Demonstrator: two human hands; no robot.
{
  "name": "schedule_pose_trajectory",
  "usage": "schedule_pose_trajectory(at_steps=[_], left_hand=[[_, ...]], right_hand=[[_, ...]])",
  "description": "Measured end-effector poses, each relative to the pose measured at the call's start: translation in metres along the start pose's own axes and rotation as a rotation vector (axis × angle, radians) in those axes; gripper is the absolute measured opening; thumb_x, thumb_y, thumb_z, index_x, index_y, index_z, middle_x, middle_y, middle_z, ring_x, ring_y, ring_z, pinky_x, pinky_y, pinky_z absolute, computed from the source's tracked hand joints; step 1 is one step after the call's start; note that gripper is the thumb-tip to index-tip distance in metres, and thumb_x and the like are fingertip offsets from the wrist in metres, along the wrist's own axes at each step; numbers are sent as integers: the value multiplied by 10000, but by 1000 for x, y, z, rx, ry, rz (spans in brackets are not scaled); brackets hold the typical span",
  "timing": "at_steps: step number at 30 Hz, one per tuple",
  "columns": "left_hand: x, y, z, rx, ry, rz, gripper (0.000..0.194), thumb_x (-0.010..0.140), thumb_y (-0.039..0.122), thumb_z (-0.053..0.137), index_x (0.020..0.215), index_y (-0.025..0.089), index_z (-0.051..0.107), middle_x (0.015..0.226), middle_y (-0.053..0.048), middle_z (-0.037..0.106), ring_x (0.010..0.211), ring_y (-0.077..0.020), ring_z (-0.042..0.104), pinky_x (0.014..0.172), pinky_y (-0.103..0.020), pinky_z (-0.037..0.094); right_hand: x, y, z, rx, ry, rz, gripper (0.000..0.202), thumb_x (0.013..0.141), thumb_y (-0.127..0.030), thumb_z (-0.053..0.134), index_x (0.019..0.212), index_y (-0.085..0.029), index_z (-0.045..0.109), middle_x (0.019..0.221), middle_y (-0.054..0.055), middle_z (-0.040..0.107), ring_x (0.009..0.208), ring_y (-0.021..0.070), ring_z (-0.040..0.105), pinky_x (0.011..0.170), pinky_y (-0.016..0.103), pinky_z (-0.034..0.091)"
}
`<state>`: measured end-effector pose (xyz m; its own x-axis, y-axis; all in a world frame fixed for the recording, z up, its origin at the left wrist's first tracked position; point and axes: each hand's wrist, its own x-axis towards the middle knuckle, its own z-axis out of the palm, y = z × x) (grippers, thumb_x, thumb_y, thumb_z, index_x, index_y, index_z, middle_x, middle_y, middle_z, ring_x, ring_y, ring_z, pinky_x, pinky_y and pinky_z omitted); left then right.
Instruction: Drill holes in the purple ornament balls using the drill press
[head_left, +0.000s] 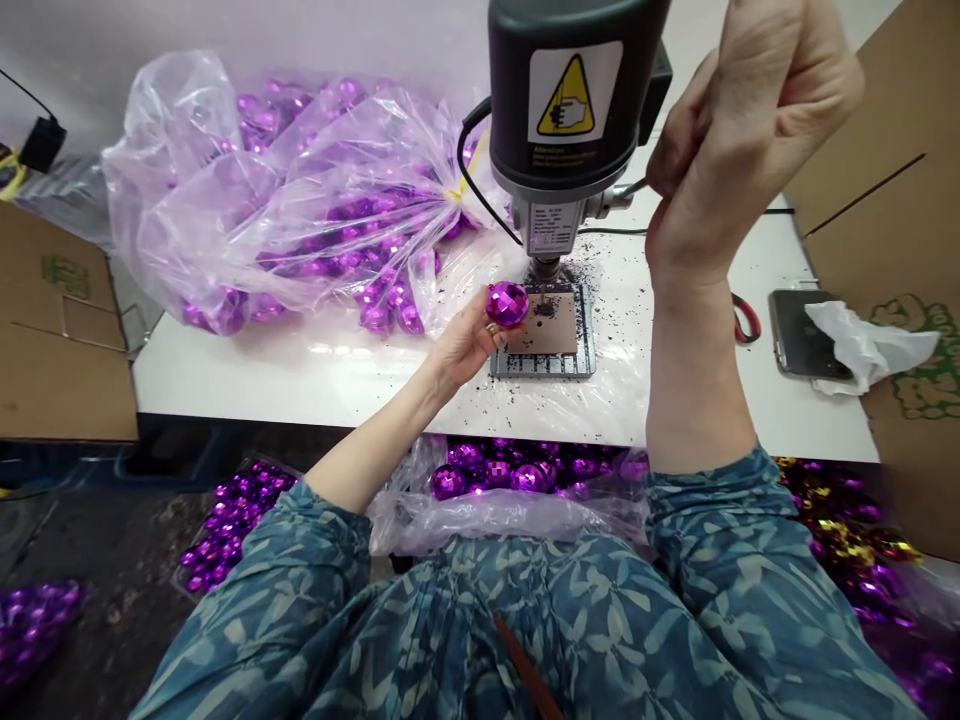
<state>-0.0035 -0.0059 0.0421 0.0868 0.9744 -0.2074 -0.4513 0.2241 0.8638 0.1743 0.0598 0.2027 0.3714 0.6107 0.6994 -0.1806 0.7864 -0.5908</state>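
My left hand (pixel 469 335) holds a shiny purple faceted ball (pixel 507 304) in its fingers. The ball is just left of the drill tip, over the brown plate (pixel 555 335) on the base of a small bench drill press (pixel 566 110). Raised to the right of the machine's head, my right hand (pixel 739 130) is closed round the drill press lever (pixel 636 187); most of the lever is hidden inside the fist. Dark shavings (pixel 546 306) lie on the plate and around the base.
Clear plastic bags of purple balls (pixel 315 220) fill the table's left back. More balls (pixel 517 475) lie in an open bag at my lap. A phone (pixel 810 335), crumpled tissue (pixel 874 340) and red-handled tool (pixel 746 318) lie at right. Cardboard boxes (pixel 56 330) flank the table.
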Motion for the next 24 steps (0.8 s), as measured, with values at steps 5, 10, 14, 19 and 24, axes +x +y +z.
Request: schedule_pose_trajectory(at_steps=[5, 10, 14, 19, 24], left_hand=[[7, -7, -9, 43, -46, -28, 357, 946, 494, 765, 1163, 216, 710, 1183, -125, 798, 1124, -272, 765, 985, -432, 663], [4, -8, -15, 40, -117, -72, 422, 1041, 578, 513, 1237, 248, 688, 1222, -119, 788, 1186, -298, 761, 971, -472, 663], [-2, -11, -18, 12, -71, -58, 324, 1037, 570, 617, 1138, 270, 684, 1258, -83, 768, 1309, -297, 718, 1038, -513, 658], [-10, -14, -21, -41, -73, -167, 236, 1050, 435, 641, 1168, 233, 675, 1231, -116, 769, 1262, -305, 746, 1099, -560, 646], [-11, -17, -23, -13, -66, -260, 349, 1067, 515, 553, 1186, 209, 671, 1175, -148, 779, 1219, -333, 767, 1017, -527, 686]], right_hand=[[-2, 0, 2, 85, 11, -5, 489, 888, -335, 662, 590, -173, 310, 412, -96, 283, 356, -48, 305, 403, 108, 175], [-2, -2, 3, 75, 14, 9, 431, 996, -104, 455, 608, -216, 303, 416, -98, 280, 350, -30, 311, 404, 119, 201], [0, 1, 2, 76, 11, 15, 430, 997, -118, 449, 617, -231, 282, 415, -99, 246, 346, -21, 300, 393, 131, 190], [0, 3, 0, 69, 9, 7, 416, 990, -125, 459, 617, -228, 307, 434, -96, 252, 353, -20, 318, 400, 140, 197], [-1, 4, 0, 71, 16, 1, 415, 988, -130, 460, 614, -209, 299, 441, -93, 233, 352, -30, 309, 412, 132, 168]])
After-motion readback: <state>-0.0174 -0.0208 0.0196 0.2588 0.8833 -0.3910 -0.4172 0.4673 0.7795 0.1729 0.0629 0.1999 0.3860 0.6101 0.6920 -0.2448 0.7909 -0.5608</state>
